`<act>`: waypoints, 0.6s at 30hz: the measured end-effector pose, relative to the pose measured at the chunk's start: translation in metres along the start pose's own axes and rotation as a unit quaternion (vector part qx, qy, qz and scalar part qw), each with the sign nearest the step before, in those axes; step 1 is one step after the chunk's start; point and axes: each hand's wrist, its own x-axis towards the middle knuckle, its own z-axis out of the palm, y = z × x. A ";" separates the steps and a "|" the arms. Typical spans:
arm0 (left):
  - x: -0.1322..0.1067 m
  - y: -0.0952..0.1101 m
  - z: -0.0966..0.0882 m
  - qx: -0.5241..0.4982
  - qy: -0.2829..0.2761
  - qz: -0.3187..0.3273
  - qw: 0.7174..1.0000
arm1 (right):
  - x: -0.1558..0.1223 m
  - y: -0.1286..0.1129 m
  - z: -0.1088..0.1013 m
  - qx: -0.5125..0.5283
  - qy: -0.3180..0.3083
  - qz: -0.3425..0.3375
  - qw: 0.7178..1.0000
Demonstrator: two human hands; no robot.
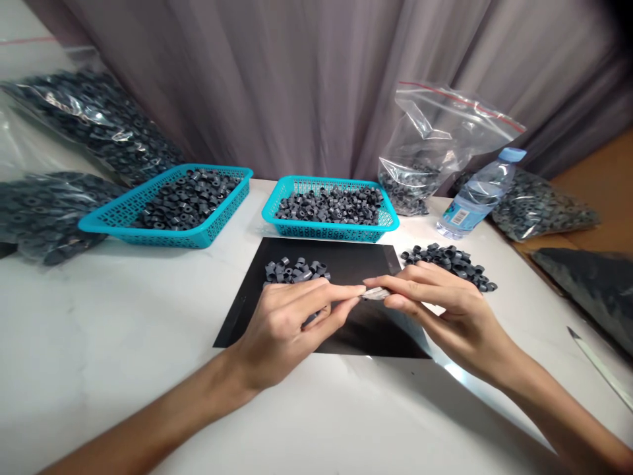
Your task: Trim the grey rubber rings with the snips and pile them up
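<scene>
My left hand point(297, 323) and my right hand point(448, 307) meet above a black mat point(376, 336). Between the right thumb and fingers is a small whitish, crumpled piece point(376, 294), perhaps tissue or cloth. The left thumb and forefinger are pinched together at its left end; whatever they grip there is too small to make out. A pile of short dark grey plastic rings point(297, 270) lies on the mat, partly hidden behind my left hand. Another pile of grey rings point(452, 260) rests on the white table just beyond my right hand.
Two turquoise baskets point(198, 237) point(331, 232) hold many grey rings at the back. Bags of rings point(93, 119) point(415, 178) stand left and right. A water bottle point(477, 194) leans in view at right, near a white pen-like stick point(601, 366) on the white table point(123, 343).
</scene>
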 end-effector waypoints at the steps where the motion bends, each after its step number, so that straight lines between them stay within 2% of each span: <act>1: 0.000 0.000 0.000 0.002 0.000 0.000 1.000 | 0.000 0.000 0.000 -0.004 0.000 0.000 1.000; 18: 0.002 0.004 0.003 0.013 0.020 -0.001 1.000 | -0.002 -0.001 0.000 -0.008 -0.009 -0.002 1.000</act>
